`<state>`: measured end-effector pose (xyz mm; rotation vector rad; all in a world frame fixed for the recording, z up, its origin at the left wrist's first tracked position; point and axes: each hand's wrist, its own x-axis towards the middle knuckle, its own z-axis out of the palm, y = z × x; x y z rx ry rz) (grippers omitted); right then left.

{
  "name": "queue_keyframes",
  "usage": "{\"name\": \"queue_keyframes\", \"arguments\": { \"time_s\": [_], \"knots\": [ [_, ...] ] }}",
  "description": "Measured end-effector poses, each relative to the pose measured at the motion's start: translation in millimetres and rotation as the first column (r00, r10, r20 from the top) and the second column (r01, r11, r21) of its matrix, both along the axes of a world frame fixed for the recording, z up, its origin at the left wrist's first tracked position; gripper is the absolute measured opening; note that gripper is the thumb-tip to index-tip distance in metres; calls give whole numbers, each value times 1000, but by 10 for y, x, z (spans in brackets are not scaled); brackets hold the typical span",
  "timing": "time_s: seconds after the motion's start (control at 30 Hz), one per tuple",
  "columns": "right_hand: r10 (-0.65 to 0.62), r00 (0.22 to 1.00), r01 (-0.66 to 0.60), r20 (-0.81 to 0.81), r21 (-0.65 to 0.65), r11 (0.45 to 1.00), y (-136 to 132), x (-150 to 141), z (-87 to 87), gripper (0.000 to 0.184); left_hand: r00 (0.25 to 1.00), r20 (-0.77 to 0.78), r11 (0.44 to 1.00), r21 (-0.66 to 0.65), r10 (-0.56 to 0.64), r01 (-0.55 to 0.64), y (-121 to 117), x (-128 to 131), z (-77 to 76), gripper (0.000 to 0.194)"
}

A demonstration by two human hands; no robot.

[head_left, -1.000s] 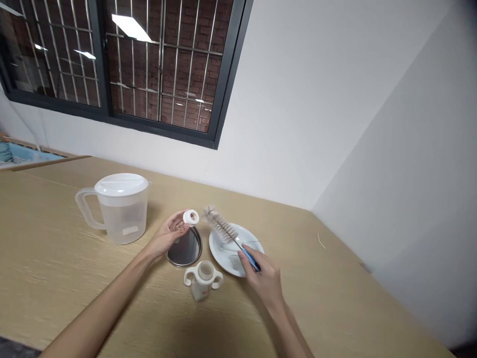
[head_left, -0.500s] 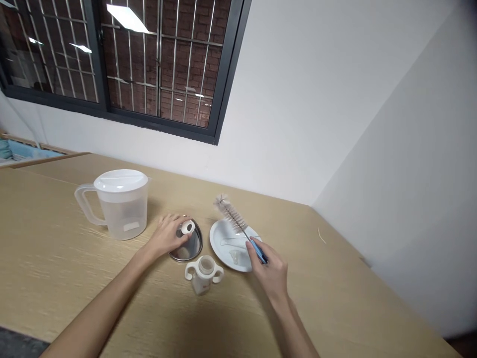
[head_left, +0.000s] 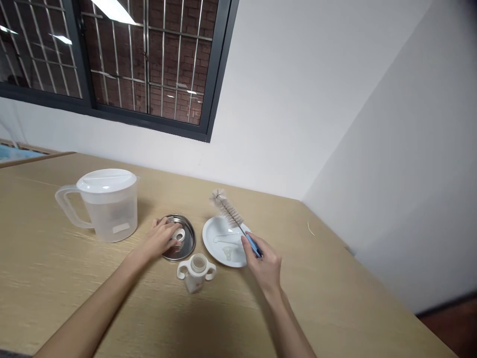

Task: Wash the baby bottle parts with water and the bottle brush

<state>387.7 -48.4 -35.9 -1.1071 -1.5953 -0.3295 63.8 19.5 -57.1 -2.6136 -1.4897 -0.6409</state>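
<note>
The white ring (head_left: 182, 232) lies inside the tray's (head_left: 194, 239) rim, against the nearer, curled left hand (head_left: 160, 239), grip unclear; the right hand (head_left: 265, 263) clasps the brush (head_left: 232, 216), slanted toward the table's (head_left: 257, 308) far edge.

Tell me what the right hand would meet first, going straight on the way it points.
Probably the plate, though the right hand may be high enough to pass over it.

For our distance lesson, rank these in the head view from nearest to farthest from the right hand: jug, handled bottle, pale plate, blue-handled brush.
1. Blue-handled brush: held in the right hand.
2. Pale plate: just left of the hand.
3. Handled bottle: farther left.
4. Jug: far left.
</note>
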Motion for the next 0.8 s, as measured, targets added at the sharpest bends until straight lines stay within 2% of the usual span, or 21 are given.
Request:
{"name": "queue_keyframes", "arguments": {
  "time_s": [0.17, 0.3, 0.4, 0.53, 0.6, 0.67, 0.73, 0.8],
  "knots": [
    [-22, 999, 21, -40, -15, 1000, 12, 36, 9, 19, 1000, 2, 1000, -2, -18, 18, 64, -12, -64, 27],
    [-70, 991, 70, -111, -7, 998, 42, 97, 11, 23, 998, 66, 998, 60, 0, -4, 61, 10, -33, 27],
    [-127, 967, 125, -221, -25, 992, 70, 148, 17, 28, 989, 137, 991, 113, 58, -74, 29, 41, 62, 34],
    [-188, 908, 177, -374, -65, 982, 106, 213, 31, 33, 951, 306, 996, 60, 40, -61, 5, 169, 287, 43],
    [-196, 877, 180, -439, -77, 981, 121, 248, 40, 34, 919, 393, 1000, 2, -7, 7, 19, 313, 435, 43],
    [-198, 846, 181, -495, -84, 980, 136, 286, 48, 37, 893, 438, 989, -51, -106, 142, 41, 517, 585, 35],
    [-205, 815, 187, -542, -89, 978, 150, 323, 56, 40, 889, 390, 948, -104, -239, 300, 63, 763, 712, 30],
    [-209, 788, 193, -579, -91, 977, 161, 355, 65, 42, 891, 241, 885, -179, -385, 431, 86, 1021, 786, 32]
  ]
}}
